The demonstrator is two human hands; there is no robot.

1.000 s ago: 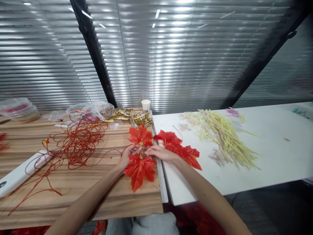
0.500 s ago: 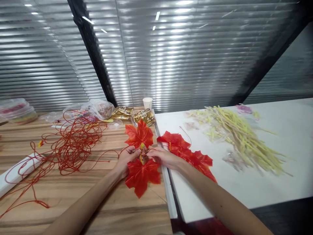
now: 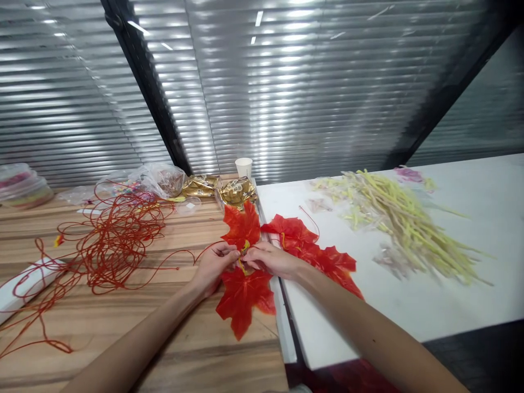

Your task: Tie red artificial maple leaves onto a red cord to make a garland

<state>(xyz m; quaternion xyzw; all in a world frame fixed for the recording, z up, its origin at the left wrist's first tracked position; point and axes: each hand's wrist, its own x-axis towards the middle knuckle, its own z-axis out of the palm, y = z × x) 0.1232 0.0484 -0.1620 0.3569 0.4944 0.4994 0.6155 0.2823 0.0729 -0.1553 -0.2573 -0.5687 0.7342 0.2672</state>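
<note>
My left hand (image 3: 216, 265) and my right hand (image 3: 273, 258) meet over the table, fingers pinched together around the yellow stems of red artificial maple leaves. One leaf (image 3: 242, 225) points away from me above the fingers; another leaf (image 3: 245, 300) hangs below them, towards me. A thin red cord (image 3: 186, 251) runs from the left into my left hand. What exactly lies between the fingertips is partly hidden. Beside my right wrist, more red maple leaves (image 3: 313, 248) rest in a row on the white table, joined by red cord.
A large tangle of red cord (image 3: 117, 240) covers the wooden table (image 3: 196, 344) at left, near a white bar (image 3: 30, 286). Gold packets (image 3: 237, 191), a paper cup (image 3: 244, 168) and plastic bags stand behind. Yellow strips (image 3: 405, 224) lie on the white table (image 3: 478, 196).
Both hands stay pinched at the stems and have shifted slightly right in view. The upper and lower leaves have turned a little. My head view has moved slightly.
</note>
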